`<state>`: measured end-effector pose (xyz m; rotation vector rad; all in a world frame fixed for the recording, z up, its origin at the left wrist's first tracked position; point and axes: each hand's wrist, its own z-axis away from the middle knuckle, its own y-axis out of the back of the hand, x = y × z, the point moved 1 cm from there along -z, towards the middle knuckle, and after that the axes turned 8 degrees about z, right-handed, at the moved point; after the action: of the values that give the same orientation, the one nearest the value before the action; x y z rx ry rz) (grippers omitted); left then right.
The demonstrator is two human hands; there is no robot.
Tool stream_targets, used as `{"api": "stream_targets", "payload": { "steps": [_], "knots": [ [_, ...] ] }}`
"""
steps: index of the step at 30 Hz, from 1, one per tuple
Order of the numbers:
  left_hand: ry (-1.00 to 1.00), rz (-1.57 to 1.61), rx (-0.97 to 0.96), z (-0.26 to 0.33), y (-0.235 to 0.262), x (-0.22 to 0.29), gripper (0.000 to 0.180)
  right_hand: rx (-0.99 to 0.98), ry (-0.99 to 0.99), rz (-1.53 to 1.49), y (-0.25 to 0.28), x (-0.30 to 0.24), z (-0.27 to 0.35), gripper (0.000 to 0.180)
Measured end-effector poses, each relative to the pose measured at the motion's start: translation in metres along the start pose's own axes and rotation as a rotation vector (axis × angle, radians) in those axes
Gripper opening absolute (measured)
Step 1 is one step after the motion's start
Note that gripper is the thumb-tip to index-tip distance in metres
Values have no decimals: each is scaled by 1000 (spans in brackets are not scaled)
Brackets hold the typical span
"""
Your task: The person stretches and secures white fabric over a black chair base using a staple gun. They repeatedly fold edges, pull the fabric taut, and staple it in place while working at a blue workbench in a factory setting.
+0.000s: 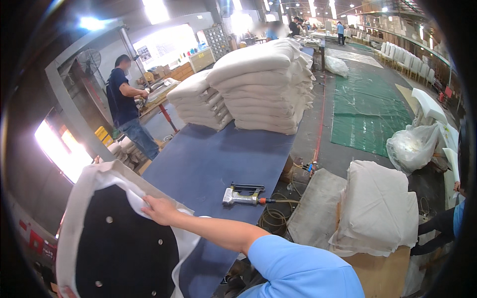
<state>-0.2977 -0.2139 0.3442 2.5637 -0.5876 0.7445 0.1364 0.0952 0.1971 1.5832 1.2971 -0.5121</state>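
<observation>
Surface (218,159): long, blue-topped, running away from the viewer toward the back of the workshop. It carries everything noted below.

Cushion stacks: two, at the far end of the surface. The taller stack (266,84) holds roughly nine or ten cream pads; the lower stack (198,102) just to its left holds about six or seven. Exact counts are hard to give, as the edges blur together. Both are piled flat and square, probably to leave the near stretch of the surface free for work.

Seat panel (117,238): one, at the near left corner of the surface, tilted up on edge. Its black back faces the camera, with at least four small pale dots on it, and white fabric (79,198) wraps around its rim.

Right hand (160,208): reaches across from the blue sleeve (298,268), palm down, fingers pressing a fold of the white fabric onto the black back. Judgement: the press keeps the cover pulled tight over the edge. Left hand: not in view, state unknown.

Staple gun (242,195): one, lying on its side near the right edge of the surface, its hose (278,211) trailing off toward the floor, well apart from the right hand but within reach.

Off the surface: one wrapped white pile (380,208) on a box at right; one person (126,107) in dark clothes at a bench beyond.
</observation>
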Motion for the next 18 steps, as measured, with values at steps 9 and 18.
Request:
{"api": "stream_targets", "payload": {
  "steps": [9,18],
  "knots": [
    [-413,-270,-104,125,-136,154,70,-190,-42,-293,11,-55,47,74],
    [133,934,-1161,177,-214,186,68,-273,-591,-854,130,-14,111,89]
  ]
}}
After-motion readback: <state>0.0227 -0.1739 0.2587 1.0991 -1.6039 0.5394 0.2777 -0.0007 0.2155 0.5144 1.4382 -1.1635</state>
